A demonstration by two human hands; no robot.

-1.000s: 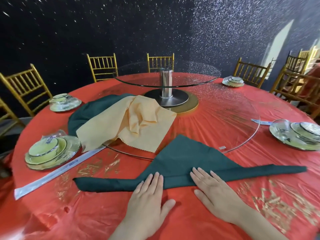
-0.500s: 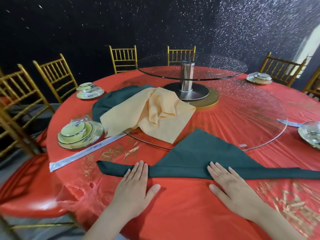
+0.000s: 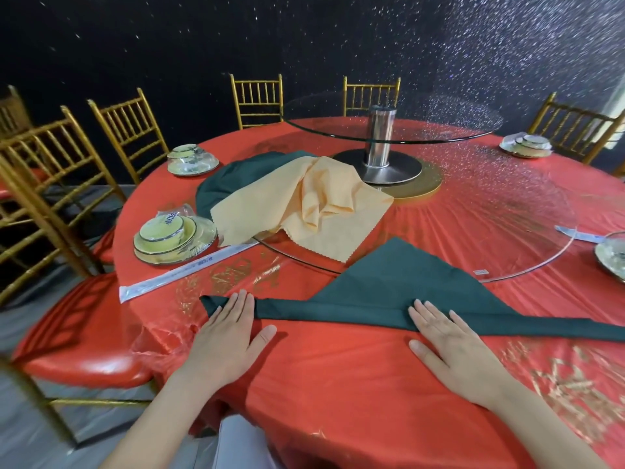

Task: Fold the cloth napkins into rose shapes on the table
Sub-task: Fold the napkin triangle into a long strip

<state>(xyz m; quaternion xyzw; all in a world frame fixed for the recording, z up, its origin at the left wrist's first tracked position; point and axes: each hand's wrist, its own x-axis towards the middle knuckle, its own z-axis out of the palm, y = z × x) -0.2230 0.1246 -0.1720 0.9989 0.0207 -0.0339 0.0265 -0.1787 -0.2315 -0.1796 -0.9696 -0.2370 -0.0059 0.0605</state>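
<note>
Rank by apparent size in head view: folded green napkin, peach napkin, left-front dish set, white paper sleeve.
1. folded green napkin, though it is nearest the camera.
2. peach napkin.
3. dish set and white paper sleeve: not ranked; the sleeve is longer, the dish set broader.

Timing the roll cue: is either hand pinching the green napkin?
No, the left hand and right hand both lie flat with straight fingers, fingertips resting on the green napkin along its folded band.
</note>
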